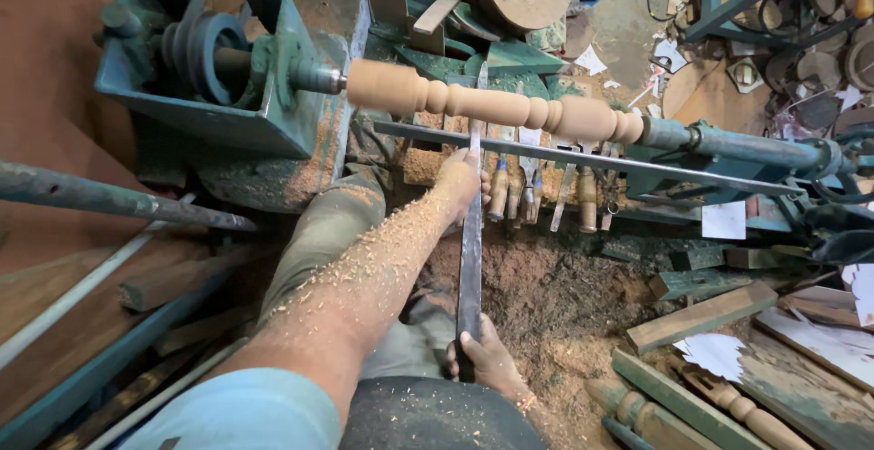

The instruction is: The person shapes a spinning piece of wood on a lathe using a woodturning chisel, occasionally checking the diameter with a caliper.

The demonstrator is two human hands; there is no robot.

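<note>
The long flat chisel [471,231] runs straight away from the body, while the turned wooden spindle [496,104] lies crosswise on the lathe [228,95], left to right. The left hand [460,181] wraps the blade up front by the tool rest bar [583,158], nearer the spindle; the right hand [487,359] grips the chisel's near end, close to the body

Single head-worn view, steeply downward and close over the lathe [218,67], angled slightly forward
</note>
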